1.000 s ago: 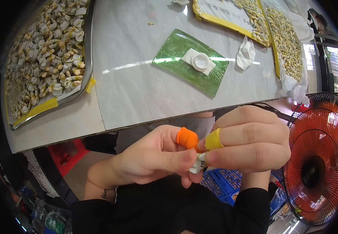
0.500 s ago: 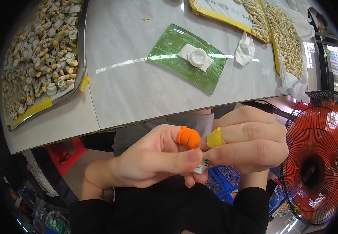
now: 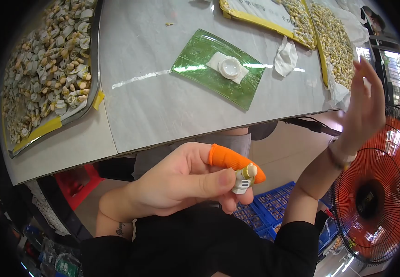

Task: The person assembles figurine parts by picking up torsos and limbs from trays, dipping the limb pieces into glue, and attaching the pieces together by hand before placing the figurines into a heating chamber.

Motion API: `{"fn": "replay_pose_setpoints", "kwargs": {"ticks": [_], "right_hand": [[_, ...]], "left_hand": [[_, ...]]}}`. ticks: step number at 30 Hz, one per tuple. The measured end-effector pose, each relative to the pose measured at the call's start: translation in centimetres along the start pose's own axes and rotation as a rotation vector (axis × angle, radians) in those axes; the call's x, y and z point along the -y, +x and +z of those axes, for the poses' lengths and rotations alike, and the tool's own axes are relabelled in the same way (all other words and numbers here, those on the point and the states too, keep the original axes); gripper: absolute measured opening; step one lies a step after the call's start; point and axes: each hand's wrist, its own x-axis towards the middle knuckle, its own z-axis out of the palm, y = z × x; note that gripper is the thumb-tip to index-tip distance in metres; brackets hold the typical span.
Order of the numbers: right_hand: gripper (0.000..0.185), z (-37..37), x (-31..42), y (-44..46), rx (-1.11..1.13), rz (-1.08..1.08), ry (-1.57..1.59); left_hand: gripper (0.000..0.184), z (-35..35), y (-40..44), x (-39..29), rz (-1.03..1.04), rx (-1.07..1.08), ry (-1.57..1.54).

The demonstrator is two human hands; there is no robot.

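Note:
My left hand (image 3: 181, 187) is closed in front of my body. Thumb and index finger pinch a small figurine (image 3: 244, 182) with a cream round top, a gold band and a pale body with dark marks. An orange ribbed finger cot (image 3: 227, 158) covers that index finger. My right hand (image 3: 368, 106) is raised at the far right, fingers stretched upward, beside a yellow-edged tray (image 3: 323, 69) heaped with small yellowish pieces. I see nothing held in it, though some fingers are partly hidden. A small round white dish (image 3: 229, 67) stands on a green mat (image 3: 195, 60).
A large tray (image 3: 97, 60) full of similar small figurines lies at the left. Crumpled white tissue (image 3: 285, 57) rests right of the mat. Another yellow-edged tray (image 3: 260, 25) sits at the back. An orange fan (image 3: 377, 194) stands at right, and blue crates (image 3: 274, 203) are below.
My right hand has let go of the figurine and moved up and right toward the far tray. My left hand keeps its pinch, and the figurine is now in plainer view.

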Motion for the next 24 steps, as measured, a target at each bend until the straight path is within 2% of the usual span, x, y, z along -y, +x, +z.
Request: {"fn": "replay_pose_setpoints", "kwargs": {"ticks": [3,4,5,8,12,18,22,24], "right_hand": [[0.026,-2.4,-8.9,1.0,0.344,0.264,-0.453],[0.031,-2.4,-10.1,1.0,0.482,0.329,-0.455],[0.025,-2.2,-11.0,0.4,0.573,0.372,-0.513],[0.021,-1.1,-11.7,-0.1,0.488,0.418,-0.417],[0.017,-1.4,-12.3,-0.6,0.478,0.331,-0.317],[0.015,-1.4,-13.5,-0.6,0.524,0.384,-0.359],[0.016,-1.1,-11.5,0.0,0.476,0.345,-0.440],[0.018,-1.2,-9.3,0.0,0.243,0.301,-0.007]], "left_hand": [[0.048,-0.1,-0.1,0.1,-0.034,0.056,-0.054],[0.047,-0.1,-0.2,0.1,-0.049,0.074,-0.069],[0.047,-0.1,-0.3,0.1,-0.044,0.077,-0.068],[0.046,-0.3,-0.4,0.1,-0.045,0.087,-0.070],[0.046,-0.4,-0.2,0.2,-0.005,0.083,-0.058],[0.045,-0.7,-0.6,0.3,0.051,0.077,-0.041],[0.046,-0.8,-0.9,0.4,0.114,0.058,-0.034],[0.046,-0.8,-1.0,0.2,0.147,0.036,0.013]]}}
